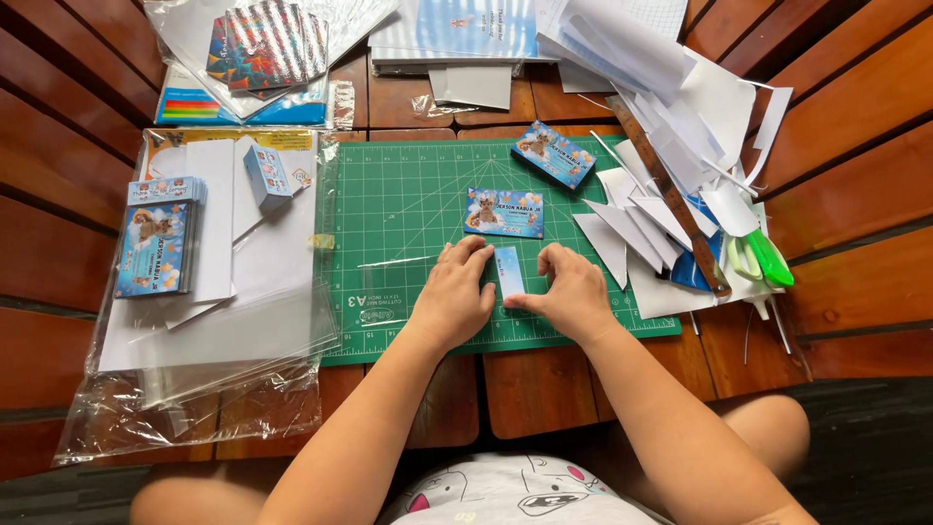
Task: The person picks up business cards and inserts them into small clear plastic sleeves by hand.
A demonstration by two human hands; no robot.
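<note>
Fingers [465, 261] of both the left hand [455, 297] and right hand [571, 292] pinch a small blue card [509, 271], seemingly folding it, on the green cutting mat [408, 204].

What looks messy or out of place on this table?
The heap of white paper offcuts right of the green cutting mat sprawls loosely, half burying a wooden ruler and green-handled scissors. Otherwise nothing stands out: both hands press a small blue card on the mat.

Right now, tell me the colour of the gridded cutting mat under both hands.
Green with white grid lines, clearest in the head view.
</note>
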